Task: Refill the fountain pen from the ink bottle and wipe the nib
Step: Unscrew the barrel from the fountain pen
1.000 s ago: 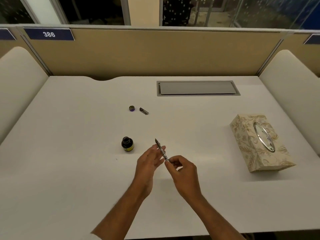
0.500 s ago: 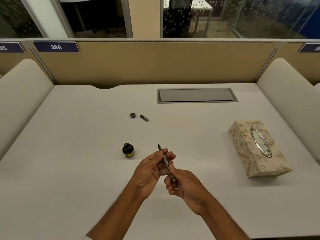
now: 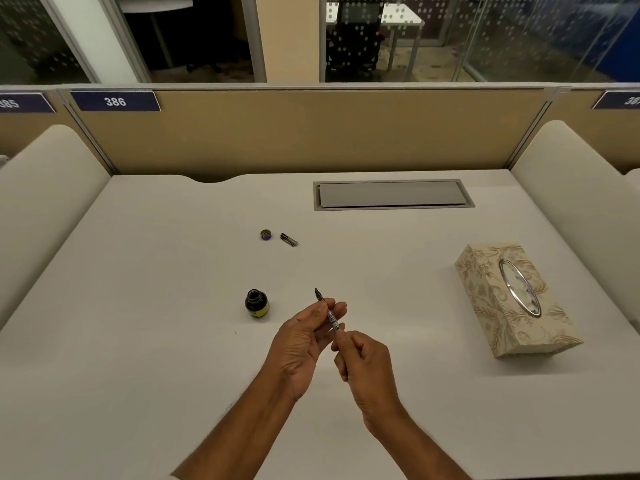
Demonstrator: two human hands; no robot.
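Above the desk's near middle both hands hold the thin fountain pen (image 3: 327, 310), its nib pointing up and away. My left hand (image 3: 300, 342) pinches the front part of the pen between thumb and fingers. My right hand (image 3: 363, 363) grips the pen's rear end with its fingertips. The small dark ink bottle (image 3: 256, 303) with a yellow label stands open on the desk, to the left of the nib. Farther back lie the bottle's cap (image 3: 265, 234) and a short dark pen piece (image 3: 289, 239).
A patterned tissue box (image 3: 512, 299) with an oval opening sits at the right. A grey cable hatch (image 3: 393, 194) is set into the white desk (image 3: 138, 341) at the back. Tan partition panels and cream side dividers enclose the desk.
My hands stay on the pen in about the same spot; my right hand's fingers have shifted slightly at the rear end. The camera has tilted a little.
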